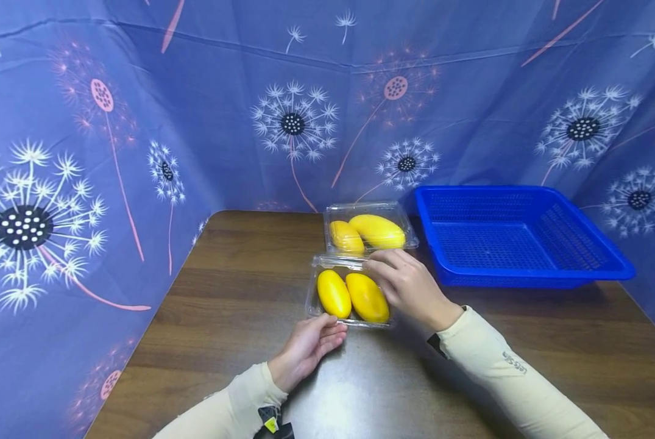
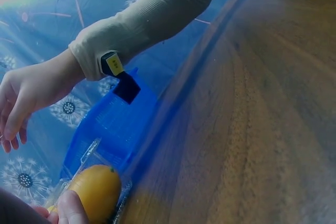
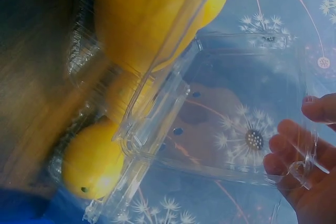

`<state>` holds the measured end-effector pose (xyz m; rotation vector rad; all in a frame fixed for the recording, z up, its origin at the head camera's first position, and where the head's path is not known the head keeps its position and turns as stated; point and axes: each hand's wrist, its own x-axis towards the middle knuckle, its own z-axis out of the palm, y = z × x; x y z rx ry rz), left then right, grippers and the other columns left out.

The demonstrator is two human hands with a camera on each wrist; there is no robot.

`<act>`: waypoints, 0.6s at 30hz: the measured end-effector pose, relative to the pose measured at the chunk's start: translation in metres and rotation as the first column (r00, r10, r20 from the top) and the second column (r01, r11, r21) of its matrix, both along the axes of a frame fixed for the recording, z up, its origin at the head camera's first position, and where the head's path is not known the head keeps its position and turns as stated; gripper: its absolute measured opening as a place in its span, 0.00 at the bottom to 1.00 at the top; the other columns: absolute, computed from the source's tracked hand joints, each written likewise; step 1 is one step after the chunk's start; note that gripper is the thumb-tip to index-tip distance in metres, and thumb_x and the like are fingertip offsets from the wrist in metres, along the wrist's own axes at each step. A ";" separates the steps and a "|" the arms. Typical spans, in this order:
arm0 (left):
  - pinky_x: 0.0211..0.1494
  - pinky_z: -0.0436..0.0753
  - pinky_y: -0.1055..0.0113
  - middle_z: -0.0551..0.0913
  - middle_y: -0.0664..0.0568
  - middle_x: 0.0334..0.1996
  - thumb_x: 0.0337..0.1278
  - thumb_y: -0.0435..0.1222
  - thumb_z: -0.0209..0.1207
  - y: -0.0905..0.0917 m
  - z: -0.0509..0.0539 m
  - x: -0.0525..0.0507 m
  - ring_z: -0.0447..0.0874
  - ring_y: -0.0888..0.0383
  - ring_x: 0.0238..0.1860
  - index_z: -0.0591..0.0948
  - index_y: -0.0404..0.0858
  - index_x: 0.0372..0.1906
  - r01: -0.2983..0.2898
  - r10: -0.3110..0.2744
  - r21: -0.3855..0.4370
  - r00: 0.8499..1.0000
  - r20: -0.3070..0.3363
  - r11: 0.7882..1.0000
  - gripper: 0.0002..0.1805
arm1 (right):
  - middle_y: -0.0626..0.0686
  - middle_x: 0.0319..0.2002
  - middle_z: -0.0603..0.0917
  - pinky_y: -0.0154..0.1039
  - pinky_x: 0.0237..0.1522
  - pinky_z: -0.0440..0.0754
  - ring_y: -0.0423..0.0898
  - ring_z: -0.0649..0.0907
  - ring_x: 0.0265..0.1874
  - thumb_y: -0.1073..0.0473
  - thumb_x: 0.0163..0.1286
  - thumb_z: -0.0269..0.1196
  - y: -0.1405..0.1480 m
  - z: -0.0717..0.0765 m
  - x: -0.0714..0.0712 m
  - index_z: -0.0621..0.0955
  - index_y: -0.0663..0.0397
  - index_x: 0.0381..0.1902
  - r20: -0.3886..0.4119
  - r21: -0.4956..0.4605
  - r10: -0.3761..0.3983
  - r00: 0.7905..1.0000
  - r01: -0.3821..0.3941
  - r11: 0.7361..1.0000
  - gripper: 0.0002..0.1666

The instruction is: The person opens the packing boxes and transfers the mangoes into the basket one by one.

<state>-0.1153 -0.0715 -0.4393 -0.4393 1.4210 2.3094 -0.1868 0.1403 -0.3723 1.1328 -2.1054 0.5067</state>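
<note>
Item one, before you in the middle of the table (image 1: 239, 274): a clear plastic box (image 1: 367, 324), hinged, its transparent lid (image 3: 239, 59) raised on the far side. Contents: two yellow mangoes, side by side, the left mango (image 1: 334, 294) leaning slightly, the right mango (image 1: 368, 298) marked with a duller patch. Your left hand (image 1: 309, 347) pinches the near rim, thumb on top, fingers outside and below. Your right hand (image 1: 406, 281) holds the raised lid by its free edge, thumb to one side, fingertips to the other. Item two, just behind: a second clear box (image 1: 335, 210), holding a smaller-looking mango (image 1: 346, 238) at left and a longer mango (image 1: 378, 231) lying aslant at right. Item three, to your right of the second box: a blue plastic basket (image 1: 530, 272), rectangular, with perforated walls and base. On your arms: a cream left sleeve (image 1: 223, 402) and a cream right sleeve (image 1: 502, 360), the latter lettered. Around the table: a blue cloth (image 1: 223, 91) printed with white and pink dandelions.
</note>
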 end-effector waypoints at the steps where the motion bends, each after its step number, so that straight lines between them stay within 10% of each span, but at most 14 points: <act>1: 0.38 0.86 0.75 0.86 0.53 0.27 0.61 0.31 0.54 0.000 0.000 0.000 0.86 0.64 0.28 0.74 0.27 0.49 0.003 -0.003 0.000 1.000 0.000 1.000 0.14 | 0.56 0.42 0.86 0.47 0.49 0.83 0.52 0.83 0.43 0.69 0.55 0.67 0.001 0.000 -0.001 0.85 0.56 0.44 0.002 0.002 0.000 1.000 0.000 1.000 0.16; 18: 0.44 0.86 0.72 0.87 0.50 0.30 0.65 0.33 0.56 -0.003 -0.002 0.004 0.86 0.61 0.33 0.76 0.27 0.47 0.074 -0.074 0.057 0.997 -0.013 0.996 0.13 | 0.56 0.42 0.86 0.48 0.51 0.82 0.52 0.83 0.42 0.73 0.54 0.62 0.005 0.002 -0.006 0.84 0.58 0.44 0.015 0.012 0.005 1.000 -0.005 1.000 0.18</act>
